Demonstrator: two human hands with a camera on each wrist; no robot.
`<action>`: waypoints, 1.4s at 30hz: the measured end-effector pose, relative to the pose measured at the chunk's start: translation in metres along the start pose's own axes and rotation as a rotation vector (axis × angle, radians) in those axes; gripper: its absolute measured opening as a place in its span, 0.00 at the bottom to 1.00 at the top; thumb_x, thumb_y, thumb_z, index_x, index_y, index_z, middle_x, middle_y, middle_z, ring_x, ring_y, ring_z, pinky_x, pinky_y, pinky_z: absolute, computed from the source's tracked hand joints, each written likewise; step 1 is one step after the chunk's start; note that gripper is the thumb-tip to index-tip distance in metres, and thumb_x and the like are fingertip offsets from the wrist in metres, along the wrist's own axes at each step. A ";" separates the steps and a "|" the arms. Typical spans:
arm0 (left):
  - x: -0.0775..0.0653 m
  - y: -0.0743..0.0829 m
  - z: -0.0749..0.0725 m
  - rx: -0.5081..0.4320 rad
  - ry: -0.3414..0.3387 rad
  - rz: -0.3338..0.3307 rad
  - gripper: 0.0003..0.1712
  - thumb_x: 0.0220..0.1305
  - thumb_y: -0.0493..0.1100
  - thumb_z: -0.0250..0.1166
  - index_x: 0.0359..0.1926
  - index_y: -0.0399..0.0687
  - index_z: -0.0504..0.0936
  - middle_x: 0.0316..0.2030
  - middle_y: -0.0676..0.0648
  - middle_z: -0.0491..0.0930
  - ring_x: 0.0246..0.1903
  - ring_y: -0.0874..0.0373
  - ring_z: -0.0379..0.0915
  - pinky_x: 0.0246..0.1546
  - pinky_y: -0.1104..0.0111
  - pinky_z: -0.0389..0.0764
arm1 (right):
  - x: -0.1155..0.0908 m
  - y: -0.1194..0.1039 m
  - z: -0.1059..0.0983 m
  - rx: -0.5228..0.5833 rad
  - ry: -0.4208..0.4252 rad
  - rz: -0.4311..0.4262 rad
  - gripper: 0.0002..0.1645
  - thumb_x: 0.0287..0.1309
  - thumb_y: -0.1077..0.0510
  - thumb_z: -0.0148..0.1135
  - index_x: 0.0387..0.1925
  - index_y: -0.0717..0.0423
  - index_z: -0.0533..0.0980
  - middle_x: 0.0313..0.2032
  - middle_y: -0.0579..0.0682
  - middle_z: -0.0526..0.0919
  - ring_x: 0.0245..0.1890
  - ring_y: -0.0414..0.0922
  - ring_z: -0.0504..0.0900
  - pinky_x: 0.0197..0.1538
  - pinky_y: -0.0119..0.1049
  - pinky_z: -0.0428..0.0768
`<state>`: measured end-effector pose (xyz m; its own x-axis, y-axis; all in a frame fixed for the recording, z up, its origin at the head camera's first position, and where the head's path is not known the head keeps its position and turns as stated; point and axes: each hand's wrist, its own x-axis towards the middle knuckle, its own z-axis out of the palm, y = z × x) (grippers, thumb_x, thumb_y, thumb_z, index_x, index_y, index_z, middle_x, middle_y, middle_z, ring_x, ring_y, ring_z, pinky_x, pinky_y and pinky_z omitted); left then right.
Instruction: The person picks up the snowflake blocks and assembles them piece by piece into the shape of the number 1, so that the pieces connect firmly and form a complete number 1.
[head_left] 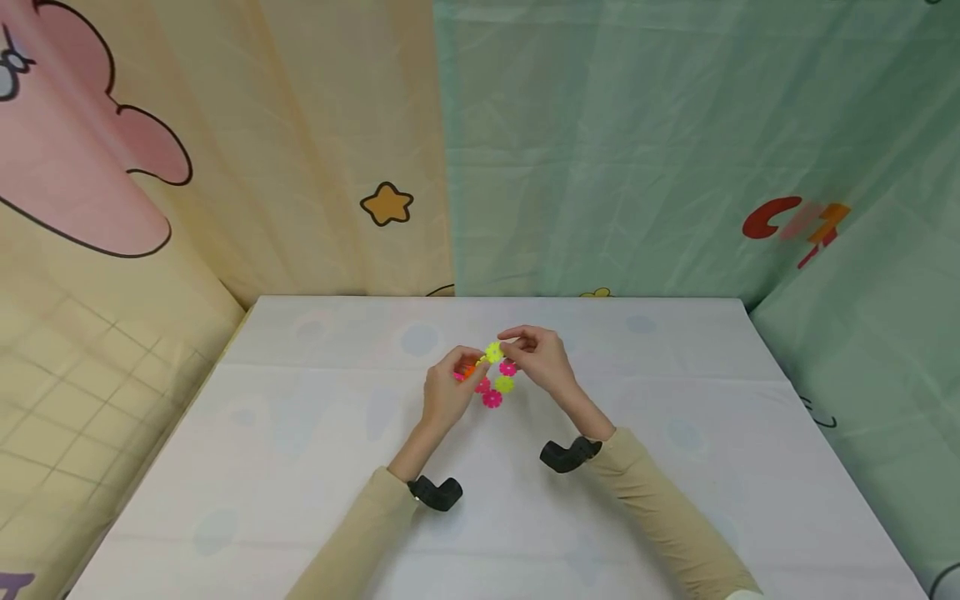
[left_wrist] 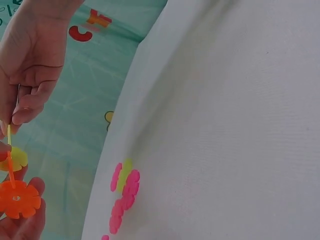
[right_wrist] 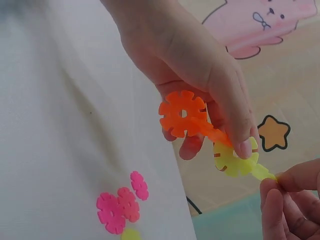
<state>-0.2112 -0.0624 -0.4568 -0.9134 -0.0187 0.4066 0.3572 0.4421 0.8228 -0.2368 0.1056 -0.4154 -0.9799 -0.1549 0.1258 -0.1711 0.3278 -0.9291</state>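
Note:
My left hand [head_left: 447, 390] holds a short chain of slotted flower-shaped plastic discs between thumb and fingers. An orange disc [right_wrist: 183, 114] and a yellow disc [right_wrist: 236, 157] of that chain face the right wrist view, the thumb pressing on the yellow one. Opposite it, my right hand [head_left: 538, 358] pinches a yellow disc [right_wrist: 262, 173], seen nearly edge-on, that meets the chain's yellow one. In the left wrist view the orange disc [left_wrist: 19, 199] rests against the left fingers. Below the hands are several more discs, among them a pink disc [head_left: 492, 399] and a yellow-green disc [head_left: 504, 384].
A white cloth covers the table [head_left: 300, 500], with its far edge against a curtain [head_left: 600, 150]. Each wrist wears a black camera mount [head_left: 441, 494]. The loose pink discs [right_wrist: 111, 212] lie close together near the table's middle.

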 end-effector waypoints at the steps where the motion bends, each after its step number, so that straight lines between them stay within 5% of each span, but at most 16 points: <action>1: 0.000 0.000 0.000 -0.004 -0.007 -0.006 0.11 0.60 0.44 0.68 0.42 0.44 0.82 0.34 0.46 0.86 0.32 0.54 0.79 0.31 0.73 0.77 | 0.000 0.000 0.001 -0.001 0.003 -0.004 0.13 0.60 0.60 0.63 0.44 0.63 0.81 0.32 0.68 0.83 0.21 0.38 0.79 0.31 0.33 0.82; 7: -0.001 -0.001 0.000 0.006 -0.023 -0.030 0.13 0.58 0.43 0.70 0.43 0.46 0.82 0.35 0.46 0.85 0.34 0.54 0.79 0.30 0.75 0.77 | 0.000 0.003 0.005 0.000 0.022 0.012 0.11 0.59 0.60 0.63 0.41 0.62 0.81 0.29 0.62 0.84 0.25 0.50 0.83 0.38 0.50 0.84; 11: -0.002 -0.002 0.001 0.052 0.004 -0.006 0.13 0.56 0.44 0.71 0.42 0.46 0.83 0.34 0.47 0.86 0.34 0.54 0.80 0.32 0.73 0.78 | 0.000 0.004 0.008 0.002 0.018 0.024 0.12 0.59 0.58 0.63 0.42 0.62 0.81 0.28 0.59 0.86 0.33 0.62 0.84 0.38 0.46 0.84; 20: 0.000 -0.008 -0.005 0.114 0.050 0.012 0.13 0.55 0.45 0.72 0.41 0.47 0.84 0.31 0.48 0.85 0.32 0.56 0.79 0.30 0.72 0.75 | 0.003 0.007 0.011 -0.001 -0.028 0.036 0.14 0.61 0.56 0.62 0.43 0.61 0.81 0.36 0.63 0.85 0.38 0.64 0.82 0.41 0.55 0.82; 26: 0.001 -0.016 -0.016 0.112 0.097 0.051 0.13 0.53 0.43 0.73 0.40 0.46 0.83 0.30 0.47 0.85 0.29 0.55 0.78 0.30 0.66 0.78 | 0.006 0.012 0.015 -0.070 -0.027 0.029 0.12 0.60 0.56 0.64 0.42 0.59 0.81 0.39 0.57 0.86 0.38 0.58 0.82 0.37 0.47 0.84; 32: 0.004 -0.022 -0.027 0.105 0.130 0.037 0.13 0.54 0.44 0.72 0.41 0.48 0.83 0.28 0.46 0.84 0.27 0.56 0.78 0.25 0.72 0.74 | 0.014 0.022 0.021 -0.122 -0.011 0.013 0.11 0.56 0.60 0.66 0.41 0.61 0.82 0.35 0.56 0.86 0.34 0.47 0.80 0.32 0.29 0.79; 42: 0.009 -0.026 -0.042 0.145 0.124 -0.023 0.13 0.56 0.46 0.71 0.42 0.49 0.85 0.28 0.45 0.85 0.29 0.53 0.80 0.24 0.73 0.70 | 0.026 0.036 0.033 -0.180 -0.038 0.032 0.14 0.52 0.63 0.69 0.42 0.61 0.81 0.37 0.56 0.86 0.35 0.48 0.82 0.33 0.30 0.80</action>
<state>-0.2203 -0.1118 -0.4575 -0.8868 -0.1368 0.4414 0.2963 0.5645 0.7704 -0.2650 0.0829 -0.4567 -0.9812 -0.1753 0.0810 -0.1588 0.4943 -0.8547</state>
